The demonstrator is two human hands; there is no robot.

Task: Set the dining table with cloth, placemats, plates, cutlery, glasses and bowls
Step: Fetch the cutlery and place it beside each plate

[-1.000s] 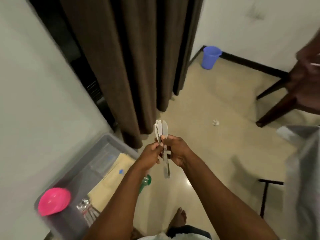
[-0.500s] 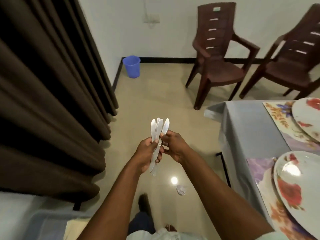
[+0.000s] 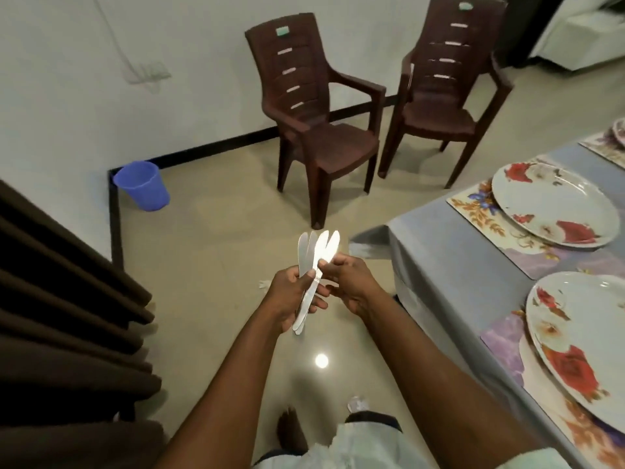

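Above the tiled floor (image 3: 209, 238), mid-frame, both hands meet around a bunch of steel table knives (image 3: 313, 265). Left hand (image 3: 292, 296) grips the bunch w/ fingers curled round the handles; blades fan upward, handle ends stick out below the palm. Right hand (image 3: 351, 282) pinches one blade near its base w/ thumb & fingertips, other fingers curled. Exact count of knives hard to tell, approx 4 blades showing.

At right, the surface carries a grey-blue cloth (image 3: 449, 265), corner hanging toward the floor. On it, 2 floral placemats: far placemat (image 3: 473, 211) under a white plate w/ red flowers (image 3: 554, 211), near placemat (image 3: 507, 336) under a 2nd matching plate (image 3: 581, 340). Edge of a 3rd placemat (image 3: 605, 150) shows at far right, w/ a sliver of something on it, too cropped to ID.

Two brown plastic armchairs stand by the wall: left chair (image 3: 314, 106), right chair (image 3: 443, 89), side by side, well apart from the hands. Blue plastic bin (image 3: 142, 186) sits in the room corner vs the black skirting. Dark brown curtain (image 3: 61, 316) fills the left edge. Bright light reflection on the floor (image 3: 321, 360) just below the forearms. Bare foot (image 3: 291, 431) visible at bottom.
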